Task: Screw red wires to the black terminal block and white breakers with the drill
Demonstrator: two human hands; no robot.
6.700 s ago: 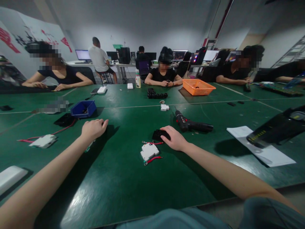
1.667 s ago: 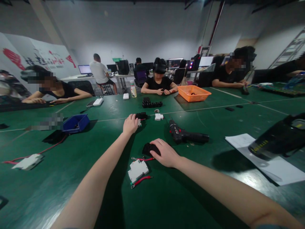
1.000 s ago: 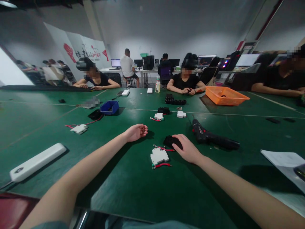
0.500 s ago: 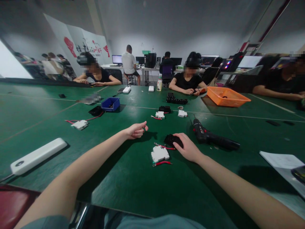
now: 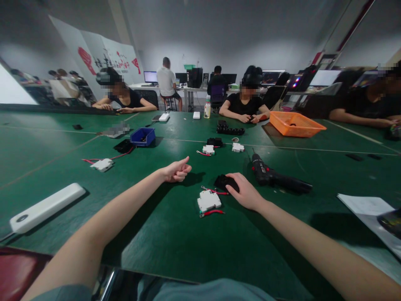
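My right hand point(image 5: 246, 190) rests over a black plastic part point(image 5: 226, 182) on the table, fingers curved round its right side. Just below that part sits a white circuit breaker point(image 5: 209, 200), with red wires point(image 5: 213, 213) ending in metal lugs at its top and bottom edges. To the left, above the table, my left hand point(image 5: 177, 170) is closed with the thumb sticking up. Nothing shows in its curled fingers. A black cordless drill point(image 5: 275, 175) lies to the right of my right hand.
Farther up the green table are white breakers point(image 5: 208, 149), a blue bin point(image 5: 143, 136), an orange basket point(image 5: 296, 124) and a bottle point(image 5: 207, 107). A white elongated device point(image 5: 46, 207) lies at left, papers point(image 5: 366, 209) at right. People sit across the table.
The view has shifted slightly, so everything sits a little farther left. My left thumb points more upward. My right hand stays on the black plastic part.
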